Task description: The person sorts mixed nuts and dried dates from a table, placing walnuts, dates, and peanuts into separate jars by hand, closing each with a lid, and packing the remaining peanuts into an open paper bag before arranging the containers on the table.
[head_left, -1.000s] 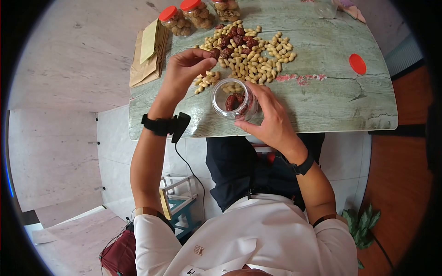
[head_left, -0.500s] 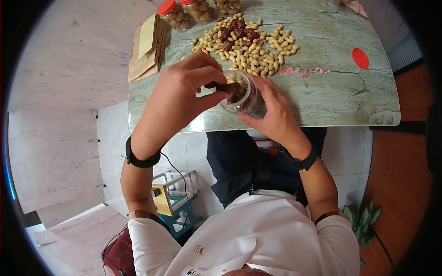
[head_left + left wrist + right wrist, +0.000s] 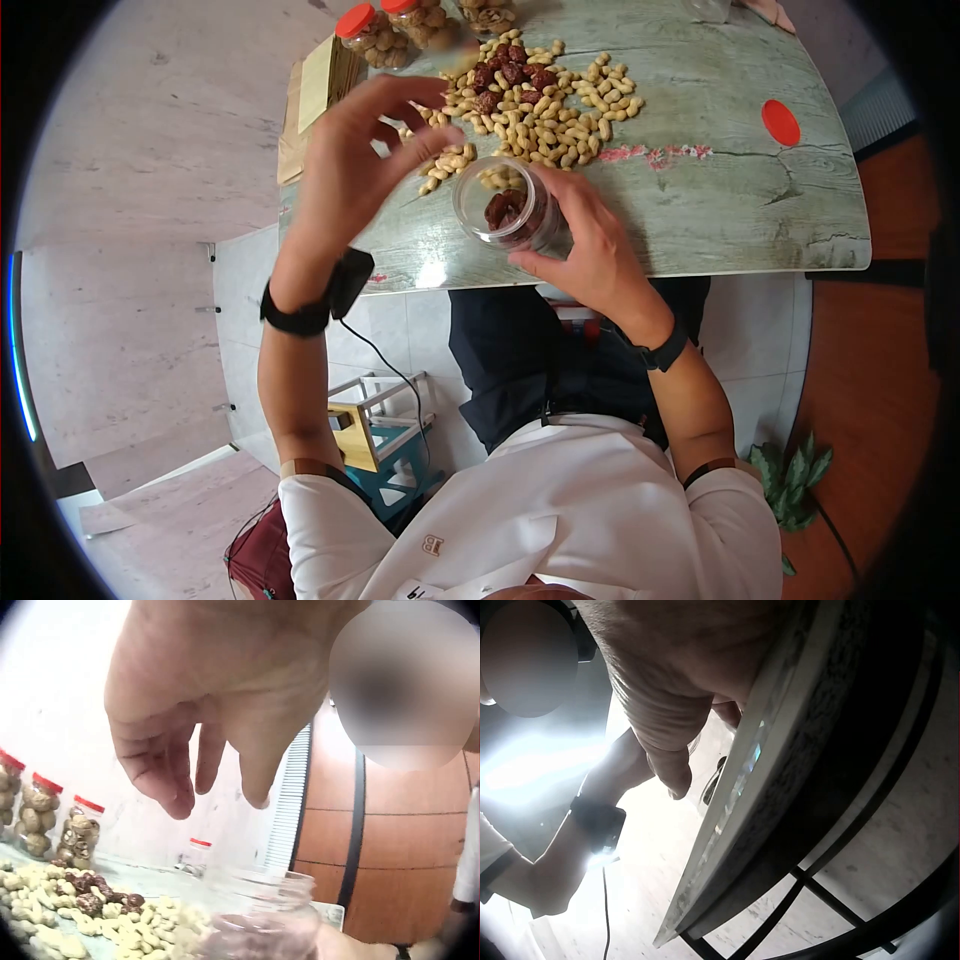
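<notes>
In the head view the right hand (image 3: pixel 592 238) grips a clear open jar (image 3: pixel 500 205) from its right side; dark red dates (image 3: pixel 507 209) lie inside. The left hand (image 3: pixel 365 165) hangs in the air left of the jar, fingers parted and holding nothing. In the left wrist view that hand (image 3: pixel 202 712) is above the jar's mouth (image 3: pixel 262 885), with a gap between. A spread of peanuts (image 3: pixel 550 130) with dates (image 3: pixel 512 73) on it lies beyond the jar. The right wrist view shows the right hand (image 3: pixel 675 690) near the table edge; the jar is barely visible there.
Several red-lidded jars of walnuts (image 3: pixel 375 40) stand at the table's far left, beside brown paper bags (image 3: pixel 292 130). A loose red lid (image 3: pixel 780 123) lies at the right of the table (image 3: pixel 740 220). A stool (image 3: pixel 375 425) is below, left of the person.
The left hand moved from the peanut pile to the jar's mouth with a date, released it, and has drawn back to the left, fingers apart. The right hand still holds the jar.
</notes>
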A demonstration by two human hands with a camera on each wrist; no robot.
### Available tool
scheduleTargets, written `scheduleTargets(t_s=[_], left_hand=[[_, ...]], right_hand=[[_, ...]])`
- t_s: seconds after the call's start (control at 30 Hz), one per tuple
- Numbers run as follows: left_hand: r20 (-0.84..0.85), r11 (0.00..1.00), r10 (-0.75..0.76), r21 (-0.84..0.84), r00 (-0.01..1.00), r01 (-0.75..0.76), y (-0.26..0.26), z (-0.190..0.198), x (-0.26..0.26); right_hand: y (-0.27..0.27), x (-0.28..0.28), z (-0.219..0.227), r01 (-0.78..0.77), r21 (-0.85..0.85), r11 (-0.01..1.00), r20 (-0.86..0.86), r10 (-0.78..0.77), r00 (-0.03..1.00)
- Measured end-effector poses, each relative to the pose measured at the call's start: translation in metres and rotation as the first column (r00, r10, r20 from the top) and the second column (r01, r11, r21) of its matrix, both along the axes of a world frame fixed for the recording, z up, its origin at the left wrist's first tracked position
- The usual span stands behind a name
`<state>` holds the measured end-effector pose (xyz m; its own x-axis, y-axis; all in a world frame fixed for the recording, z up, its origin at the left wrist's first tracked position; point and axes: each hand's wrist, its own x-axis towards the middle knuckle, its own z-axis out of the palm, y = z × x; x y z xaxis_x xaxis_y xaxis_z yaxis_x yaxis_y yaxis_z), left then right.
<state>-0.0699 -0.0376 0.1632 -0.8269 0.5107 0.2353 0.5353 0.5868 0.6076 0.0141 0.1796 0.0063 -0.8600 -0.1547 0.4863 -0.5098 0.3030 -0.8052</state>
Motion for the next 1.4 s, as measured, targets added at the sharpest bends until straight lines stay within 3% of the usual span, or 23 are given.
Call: scheduleTargets(t_s=[0.07, 0.13, 0.17, 0.3, 0.37, 0.43, 0.5, 0.63, 0.8, 0.87, 1.1, 1.17, 1.4], left_hand=[[0.035, 0.998, 0.026, 0.057, 0.999, -0.028, -0.014, -0.008, -0.03], [0.134, 0.991, 0.086, -0.111, 0.987, -0.071, -0.021, -0.017, -0.055], [0.126, 0.992, 0.085, -0.108, 0.988, -0.071, -0.02, -0.024, -0.063], [0.081, 0.985, -0.003, -0.173, 0.997, 0.017, -0.004, -0.053, -0.099], [-0.141, 0.966, -0.114, -0.245, 0.983, 0.076, 0.011, -0.066, -0.115], [-0.113, 0.957, -0.083, -0.287, 0.99, 0.047, 0.027, -0.069, -0.124], [-0.136, 0.905, -0.157, -0.415, 0.978, 0.088, 0.04, -0.075, -0.133], [-0.141, 0.88, -0.242, -0.45, 0.96, 0.156, 0.055, -0.087, -0.155], [-0.039, 0.83, -0.3, -0.504, 0.953, 0.24, 0.065, -0.089, -0.174], [0.077, 0.799, -0.246, -0.548, 0.966, 0.247, 0.07, -0.086, -0.178], [0.035, 0.822, -0.247, -0.522, 0.968, 0.228, 0.067, -0.087, -0.175], [-0.061, 0.851, -0.283, -0.477, 0.957, 0.221, 0.063, -0.091, -0.175], [0.002, 0.873, -0.28, -0.415, 0.96, 0.256, 0.063, -0.097, -0.175]], right_hand=[[0.0, 0.0, 0.002, -0.002, 0.004, 1.0, -0.001, 0.002, 1.0], [0.0, 0.0, 0.003, -0.004, 0.009, 1.0, -0.005, 0.004, 1.0], [0.0, 0.001, 0.003, 0.003, 0.026, 1.0, -0.005, -0.003, 1.0], [0.0, 0.0, 0.002, 0.015, 0.052, 0.999, -0.028, -0.013, 1.0], [0.0, 0.0, 0.001, 0.01, 0.05, 0.999, -0.028, -0.009, 1.0], [0.001, 0.0, 0.002, 0.003, 0.048, 0.999, -0.033, -0.002, 0.999], [0.001, 0.001, 0.002, 0.007, 0.068, 0.998, -0.01, -0.006, 1.0], [0.001, 0.0, 0.001, 0.011, 0.06, 0.998, -0.012, -0.01, 1.0], [0.0, 0.0, 0.0, 0.006, 0.034, 0.999, -0.011, -0.006, 1.0], [0.001, 0.0, 0.0, 0.004, 0.024, 1.0, -0.014, -0.004, 1.0], [0.001, -0.001, 0.0, -0.007, 0.012, 1.0, -0.03, 0.007, 1.0], [0.001, -0.001, 0.0, -0.005, 0.012, 1.0, -0.031, 0.005, 0.999], [0.001, 0.0, 0.001, -0.012, 0.0, 1.0, 0.001, 0.012, 1.0]])
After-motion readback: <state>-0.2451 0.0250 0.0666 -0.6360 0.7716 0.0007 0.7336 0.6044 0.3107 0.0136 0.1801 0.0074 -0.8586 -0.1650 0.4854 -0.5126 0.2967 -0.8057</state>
